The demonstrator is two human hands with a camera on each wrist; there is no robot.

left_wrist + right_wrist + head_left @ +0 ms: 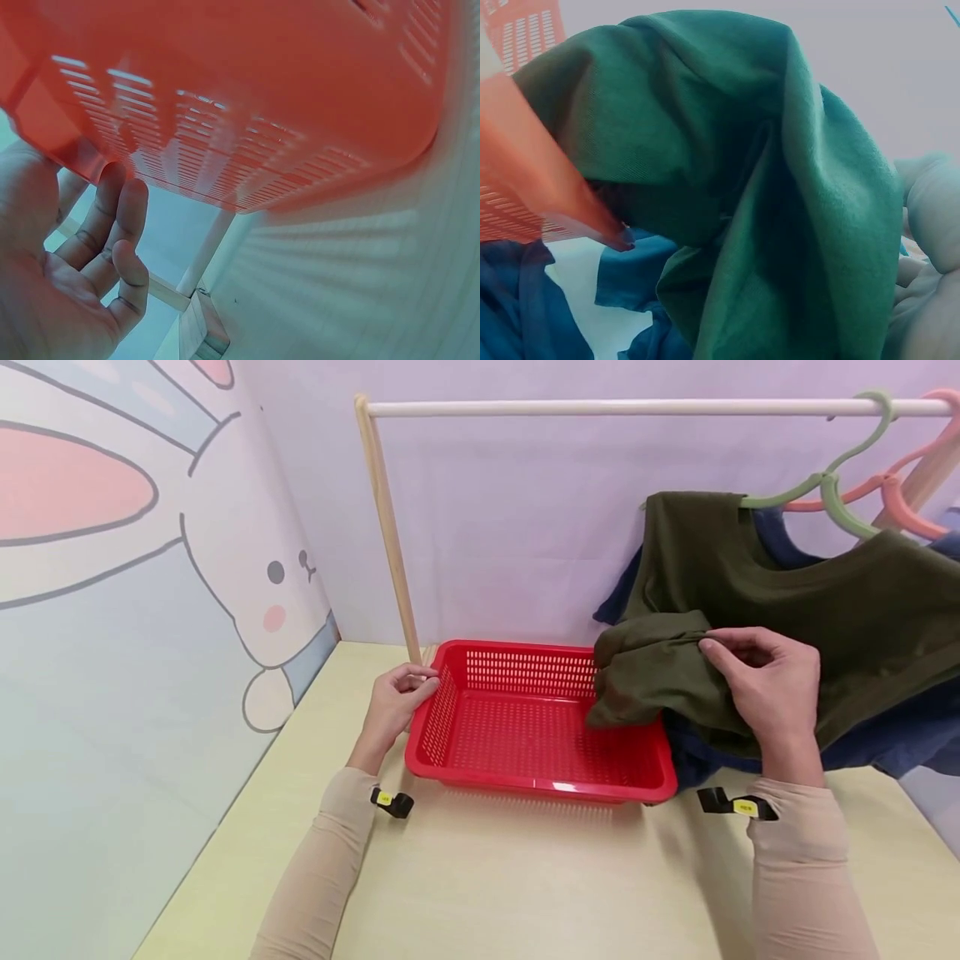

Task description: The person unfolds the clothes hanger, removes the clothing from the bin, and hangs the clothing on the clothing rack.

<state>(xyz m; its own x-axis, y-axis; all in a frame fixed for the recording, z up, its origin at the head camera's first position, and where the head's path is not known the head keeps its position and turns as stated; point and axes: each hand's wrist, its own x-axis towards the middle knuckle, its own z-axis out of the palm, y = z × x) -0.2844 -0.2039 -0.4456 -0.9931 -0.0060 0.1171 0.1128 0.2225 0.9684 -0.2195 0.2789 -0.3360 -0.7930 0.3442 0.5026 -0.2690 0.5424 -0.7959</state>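
Note:
My left hand (pixel 397 697) pinches the left rim of a red plastic basket (pixel 536 789). In the left wrist view its fingers (pixel 129 206) curl up against the rim, beside the slotted wall. The right hand (pixel 776 681) pinches a fold of dark olive-green cloth (pixel 652 668) between thumb and fingertips. That cloth drapes over the basket's right end, partly inside it, and hides that rim in the head view. In the right wrist view the cloth (pixel 727 127) hangs in loose folds between the basket edge and the hand.
A dark green shirt (pixel 690 543) hangs on a green hanger (pixel 832 485) at the right. Behind it, a navy garment (pixel 621 589) hangs by a pink hanger (pixel 892 493). Both hang from the white rail (pixel 600 407) of a wooden-post rack. The basket sits on a pale wooden table (pixel 510 877).

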